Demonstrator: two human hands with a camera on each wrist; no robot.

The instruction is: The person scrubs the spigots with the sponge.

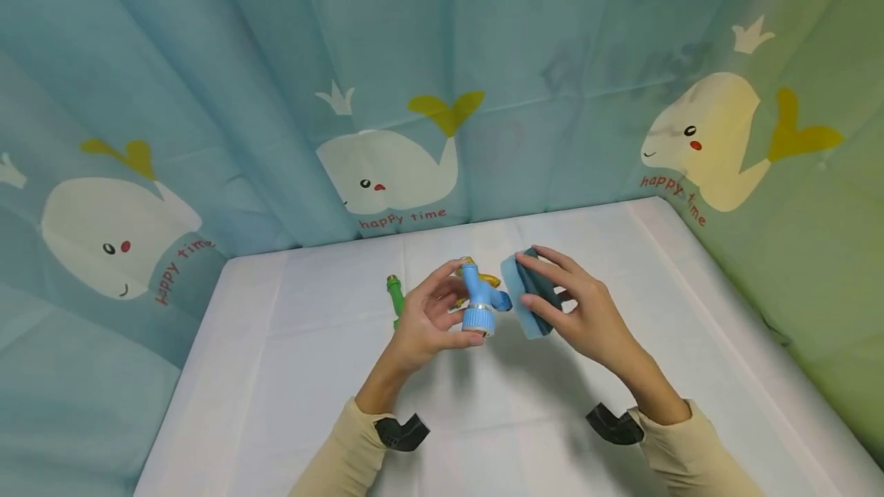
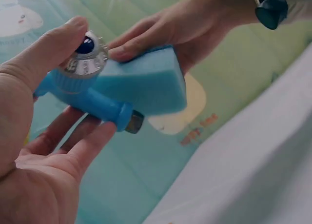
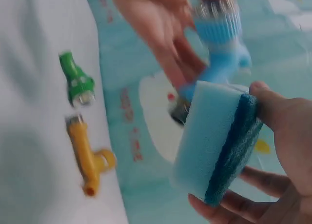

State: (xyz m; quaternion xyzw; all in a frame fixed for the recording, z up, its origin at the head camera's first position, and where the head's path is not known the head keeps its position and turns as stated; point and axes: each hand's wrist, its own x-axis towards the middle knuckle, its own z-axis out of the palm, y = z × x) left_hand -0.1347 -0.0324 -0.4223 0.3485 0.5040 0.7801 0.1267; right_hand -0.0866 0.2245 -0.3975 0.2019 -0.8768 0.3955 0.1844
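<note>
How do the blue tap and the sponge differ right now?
The left hand grips the blue tap; the right hand holds the sponge. The blue tap is branched, ribbed near one end; the sponge is a two-tone block, paler on one side. Both are bluish and held above the table.

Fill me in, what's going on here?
A person is working with both hands over a white table. The left hand holds a blue tap and the right hand grips a two-layer sponge, its light-blue side turned toward the tap. The two are held close together; whether they touch is hard to tell. A green tap and a yellow tap lie on the table, in neither hand.
</note>
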